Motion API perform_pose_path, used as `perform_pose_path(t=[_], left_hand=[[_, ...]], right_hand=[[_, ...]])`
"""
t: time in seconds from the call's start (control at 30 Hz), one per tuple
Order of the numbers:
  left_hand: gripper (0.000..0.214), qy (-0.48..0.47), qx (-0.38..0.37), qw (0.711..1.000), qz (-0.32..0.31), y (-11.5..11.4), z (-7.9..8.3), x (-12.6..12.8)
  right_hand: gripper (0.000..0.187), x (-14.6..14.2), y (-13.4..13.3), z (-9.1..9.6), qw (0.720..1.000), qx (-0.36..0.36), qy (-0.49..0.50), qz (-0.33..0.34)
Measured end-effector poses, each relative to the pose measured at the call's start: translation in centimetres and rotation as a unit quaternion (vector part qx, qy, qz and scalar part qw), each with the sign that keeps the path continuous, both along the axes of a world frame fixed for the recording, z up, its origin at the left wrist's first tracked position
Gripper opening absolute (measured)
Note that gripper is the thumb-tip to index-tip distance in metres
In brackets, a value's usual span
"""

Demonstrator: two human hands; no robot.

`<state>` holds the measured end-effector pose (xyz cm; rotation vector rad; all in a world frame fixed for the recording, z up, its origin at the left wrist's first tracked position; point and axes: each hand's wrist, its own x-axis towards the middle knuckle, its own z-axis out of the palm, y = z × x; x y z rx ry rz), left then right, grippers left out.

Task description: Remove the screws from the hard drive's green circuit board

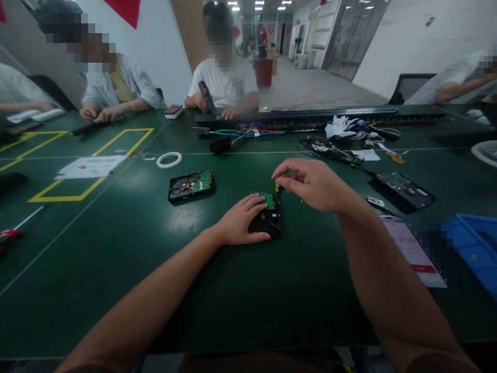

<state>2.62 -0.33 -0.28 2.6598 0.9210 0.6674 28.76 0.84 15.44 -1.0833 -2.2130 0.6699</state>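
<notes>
In front of me a black hard drive [274,224] with a green circuit board lies on the table, board side up. My left hand [244,220] holds it down from the left, fingers across its top and thumb along the near edge. A small screwdriver [277,187] with a yellow and dark handle is pinched between the thumb and fingers of my right hand [303,181]. It stands roughly upright over the drive's far right corner; its tip is too small to make out. A second hard drive [191,186] lies to the left, board up.
Another hard drive [406,190] lies at the right, near a lit phone [413,251] and a blue basket [473,243]. A white ring [169,159], paper sheet [91,167] and red-handled screwdriver [11,234] lie left. Wires [248,133] and gloves [344,127] lie farther back; people sit opposite.
</notes>
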Motion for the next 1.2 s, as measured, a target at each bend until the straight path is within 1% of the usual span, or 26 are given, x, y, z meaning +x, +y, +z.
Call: perform_pose_path(t=[0.1, 0.27, 0.33, 0.47, 0.53, 0.63, 0.77, 0.87, 1.0, 1.07, 1.13, 1.2], left_hand=[[0.089, 0.001, 0.005, 1.000, -0.002, 0.06, -0.06, -0.03], [0.090, 0.008, 0.014, 1.000, -0.003, 0.09, -0.01, -0.08], [0.089, 0.004, 0.013, 1.000, -0.004, 0.05, 0.02, -0.05], [0.088, -0.004, 0.003, 1.000, -0.004, 0.01, 0.08, 0.00], [0.089, -0.005, 0.001, 1.000, -0.005, 0.03, 0.08, 0.00], [0.089, 0.000, 0.001, 1.000, -0.003, 0.06, 0.04, -0.04], [0.088, 0.004, 0.006, 1.000, -0.002, 0.04, -0.05, -0.04], [0.088, 0.004, 0.012, 1.000, -0.003, 0.02, -0.08, -0.01], [0.089, 0.005, 0.010, 1.000, -0.001, 0.02, -0.07, -0.01], [0.088, 0.005, 0.008, 1.000, 0.000, 0.00, -0.07, -0.02], [0.089, 0.006, 0.011, 1.000, -0.002, -0.01, -0.08, -0.03], [0.090, 0.008, 0.016, 1.000, -0.003, 0.01, -0.11, -0.02]], right_hand=[[0.020, 0.17, -0.06, 0.06, 1.000, -0.014, -0.002, -0.005], [0.020, 0.17, -0.18, 0.09, 0.999, -0.023, -0.014, -0.029], [0.018, 0.09, -0.07, 0.04, 0.999, -0.012, -0.014, -0.030], [0.017, 0.02, 0.29, -0.13, 0.999, 0.036, -0.019, -0.010], [0.016, 0.04, 0.32, -0.14, 0.999, 0.043, -0.020, -0.001], [0.016, 0.05, 0.09, -0.04, 1.000, 0.011, -0.004, -0.001], [0.018, -0.12, -0.33, 0.02, 0.999, -0.036, 0.011, -0.021], [0.015, -0.30, -0.42, -0.07, 0.999, -0.034, 0.007, -0.019], [0.014, -0.37, -0.36, -0.11, 1.000, -0.003, 0.009, -0.006], [0.014, -0.34, -0.37, -0.04, 1.000, 0.002, 0.006, -0.008], [0.015, -0.28, -0.42, 0.05, 1.000, -0.015, 0.003, -0.012], [0.018, -0.23, -0.43, 0.05, 0.999, -0.046, 0.009, -0.009]])
